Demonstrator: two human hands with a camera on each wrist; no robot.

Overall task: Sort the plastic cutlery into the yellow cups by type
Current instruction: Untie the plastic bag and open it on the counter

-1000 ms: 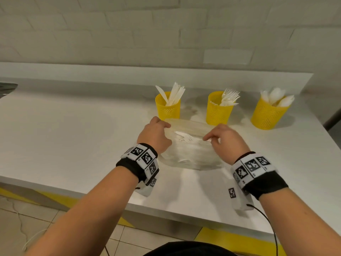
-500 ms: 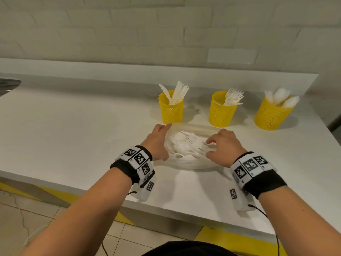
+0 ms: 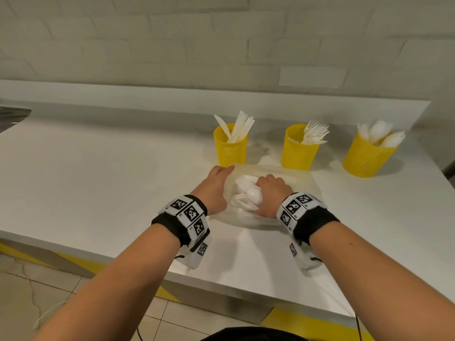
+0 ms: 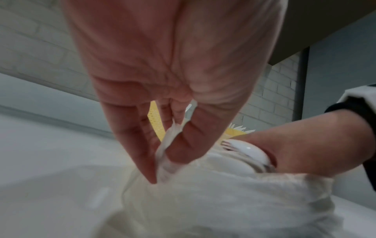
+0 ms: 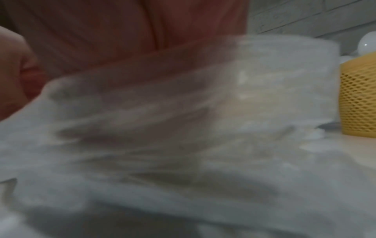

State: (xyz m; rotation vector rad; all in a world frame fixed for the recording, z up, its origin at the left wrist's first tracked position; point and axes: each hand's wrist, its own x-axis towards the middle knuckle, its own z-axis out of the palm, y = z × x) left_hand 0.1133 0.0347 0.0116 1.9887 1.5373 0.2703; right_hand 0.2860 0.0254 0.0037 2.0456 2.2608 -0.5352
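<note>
The loose plastic cutlery [image 3: 243, 193] lies in a heap inside a clear plastic bag [image 3: 295, 183] on the white desk [image 3: 98, 180], just in front of the three yellow cups. A spoon [image 3: 254, 196] sits on top of the heap, with forks and other white pieces under it. The right hand [image 3: 270, 193] is down in the bag with its fingers curled around a bunch of these pieces, and the spoon's round bowl sticks out of its fist. In the right wrist view the bag [image 5: 183, 128] is a blur, so which pieces it grips cannot be told apart. The left hand [image 3: 213, 190] pinches the edge of the bag between thumb and fingers, and this looks like it keeps the bag open and steady. Much of the job seems done: the left cup [image 3: 231, 146] holds knives, the middle cup [image 3: 299, 147] holds forks, and the right cup [image 3: 366, 156] holds spoons. What is left is the heap in the bag, and it looks small. The soft bag is the main thing in the way, since it folds around the pieces and could drag along when they come out. The pieces are also mixed, so the bunch will need splitting by type. A white brick wall [image 3: 221, 45] stands behind the desk, and a dark metal edge [image 3: 12, 116] shows at the far left
</note>
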